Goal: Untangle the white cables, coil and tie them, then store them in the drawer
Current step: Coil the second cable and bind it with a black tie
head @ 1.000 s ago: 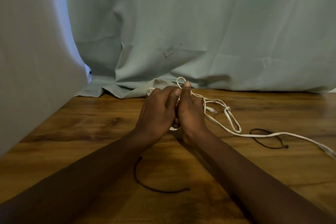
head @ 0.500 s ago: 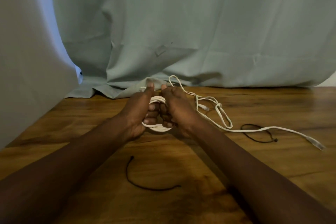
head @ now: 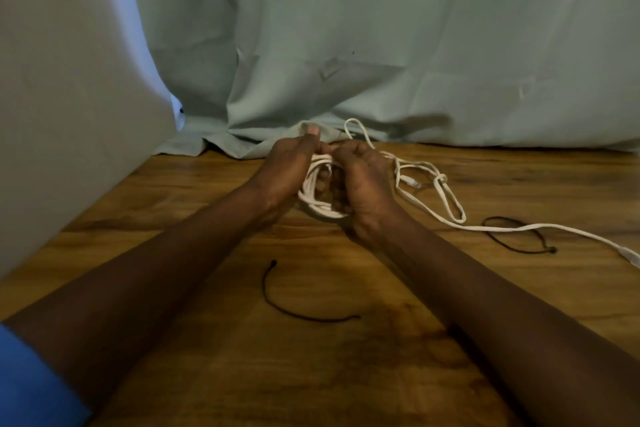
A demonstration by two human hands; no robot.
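A coil of white cable [head: 312, 200] is held upright, gripped by the curled left hand [head: 284, 173] and right hand [head: 360, 184]; its loose tail is laid rightward along the bench [head: 242, 374].

A makeshift indoor setup: wooden tabletop [head: 242, 374] backed by draped pale-green cloth [head: 381, 28].

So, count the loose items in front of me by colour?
White cable: 1 connected run; left hand and right hand grip its coil, and the rest trails right. Cannot tell if it is several cables.
Black cord: 2, one near, one at right.
Total: 3
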